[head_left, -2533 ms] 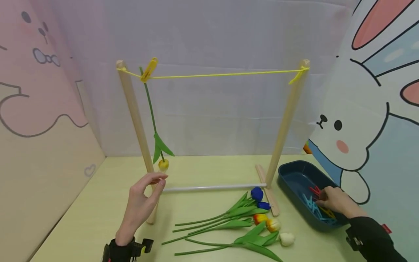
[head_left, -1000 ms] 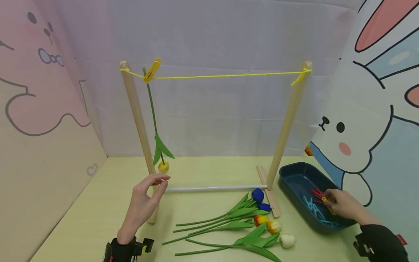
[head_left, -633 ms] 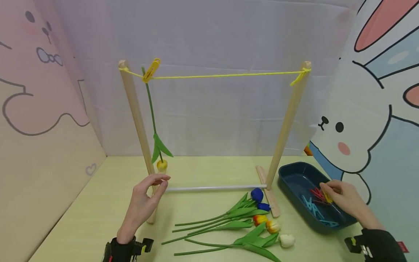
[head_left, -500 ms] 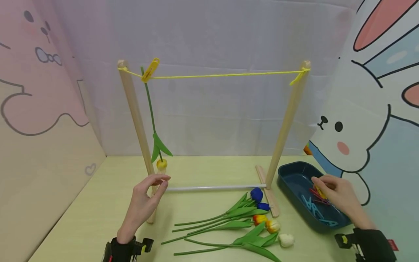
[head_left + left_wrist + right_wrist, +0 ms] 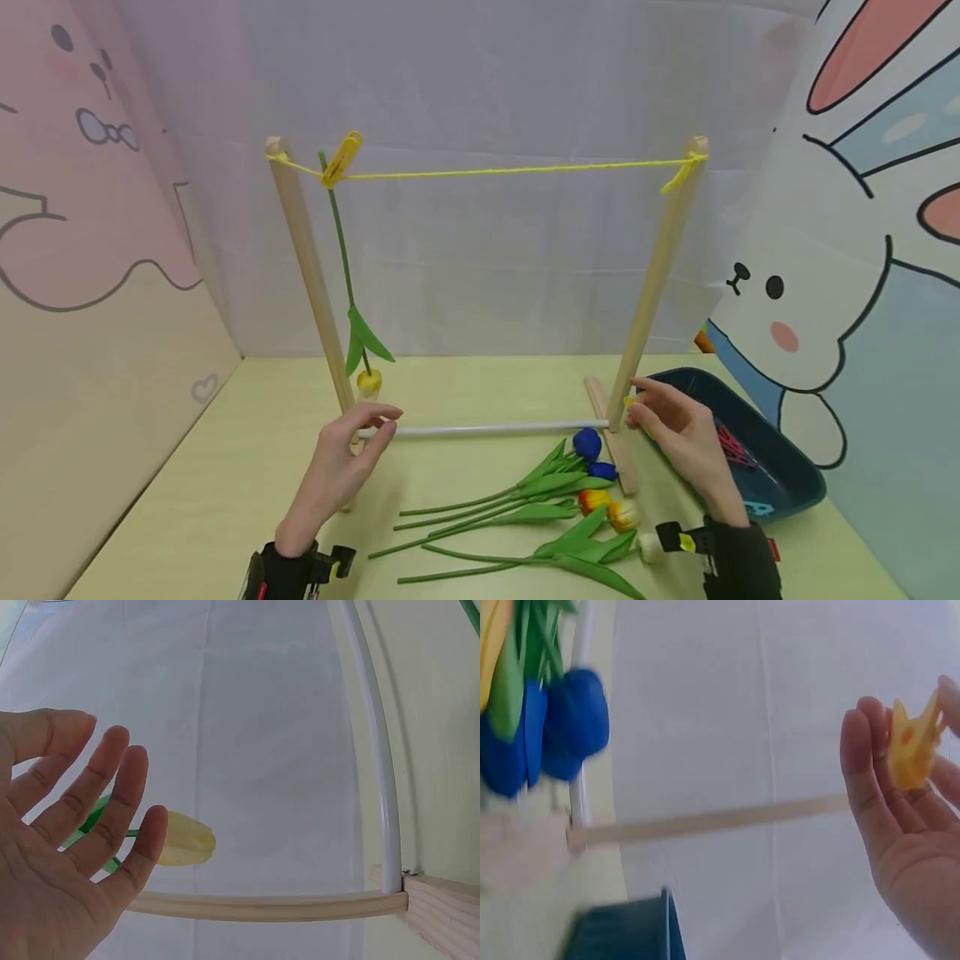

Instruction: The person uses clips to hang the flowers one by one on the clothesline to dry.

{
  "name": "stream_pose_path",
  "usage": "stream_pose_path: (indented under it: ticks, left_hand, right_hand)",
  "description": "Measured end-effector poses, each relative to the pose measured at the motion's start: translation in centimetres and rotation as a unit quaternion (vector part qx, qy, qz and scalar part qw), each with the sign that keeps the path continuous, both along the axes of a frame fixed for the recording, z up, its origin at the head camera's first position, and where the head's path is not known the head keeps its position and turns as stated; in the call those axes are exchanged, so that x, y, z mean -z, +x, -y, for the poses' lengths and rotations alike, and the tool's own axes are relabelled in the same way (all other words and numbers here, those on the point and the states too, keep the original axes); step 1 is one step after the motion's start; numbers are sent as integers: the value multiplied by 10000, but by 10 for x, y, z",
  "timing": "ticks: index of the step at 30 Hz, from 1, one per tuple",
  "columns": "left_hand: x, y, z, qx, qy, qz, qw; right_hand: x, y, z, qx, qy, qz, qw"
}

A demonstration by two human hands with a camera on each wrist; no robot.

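Note:
My right hand [image 5: 678, 433] holds a yellow clothespin [image 5: 913, 746] between thumb and fingers, in the air beside the right post. Loosely bent and holding nothing, my left hand [image 5: 341, 467] hovers by the left post, just below the hanging yellow tulip [image 5: 368, 382]. That tulip hangs head down, its stem clipped to the yellow string [image 5: 510, 172] by another yellow clothespin [image 5: 342, 159]. On the table several tulips lie with stems to the left: blue tulips [image 5: 587, 445], red-yellow ones [image 5: 595, 501] and a white tulip [image 5: 649, 547], partly hidden by the wrist camera.
A dark blue bin [image 5: 806, 492] at the right contains red clothespins [image 5: 733, 446] and light blue ones [image 5: 757, 508]. Two wooden posts [image 5: 660, 267] carry the string, and a white rod [image 5: 495, 430] joins them near the table [image 5: 465, 387].
My right hand has picked a yellow clothespin out of the bin and carried it left toward the right post. The left hand has shifted slightly right, still holding nothing.

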State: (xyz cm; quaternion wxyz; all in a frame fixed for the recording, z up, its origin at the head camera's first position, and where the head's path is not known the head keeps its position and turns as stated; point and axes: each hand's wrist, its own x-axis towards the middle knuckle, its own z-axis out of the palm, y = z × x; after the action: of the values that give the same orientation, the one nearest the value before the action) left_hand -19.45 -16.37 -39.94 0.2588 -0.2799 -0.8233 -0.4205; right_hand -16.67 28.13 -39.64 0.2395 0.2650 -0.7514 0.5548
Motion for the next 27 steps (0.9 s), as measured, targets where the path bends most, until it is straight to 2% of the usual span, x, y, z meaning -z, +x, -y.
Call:
stream_pose_path:
  ticks: [1, 4, 6, 9, 11, 15, 18, 20, 24, 27]
  left_hand:
    - [2, 0, -1, 27, -102, 41, 9999]
    - [6, 0, -9, 141, -419, 210, 9988]
    - [9, 1, -15, 300, -589, 439, 9968]
    - [15, 3, -26, 570, -930, 853, 9904]
    - [19, 5, -33, 830, -1184, 1143, 9829]
    - [27, 7, -45, 1294, -1760, 1755, 9599]
    - [31, 8, -49, 1515, -2026, 2305, 9396]
    - [33, 9, -50, 1614, -2083, 2552, 9303]
    - [38, 9, -50, 1761, -2096, 2726, 9224]
    - [42, 11, -53, 1899, -2084, 2812, 9173]
  right_hand:
    - [-7, 4, 10, -7, -92, 157, 9998]
    - [-11, 4, 23, -137, -212, 385, 9989]
    - [-15, 6, 29, 63, -113, 588, 9982]
    - [-16, 5, 33, 34, -193, 656, 9977]
    - [-16, 5, 34, -66, -323, 638, 9974]
    - [-14, 4, 34, -268, -763, 518, 9954]
    - [-13, 3, 33, -201, -1030, 495, 9932]
    - [-14, 3, 32, -61, -1131, 573, 9919]
    - [-17, 5, 32, 159, -1296, 810, 9881]
    - [-19, 6, 32, 5, -1550, 925, 9836]
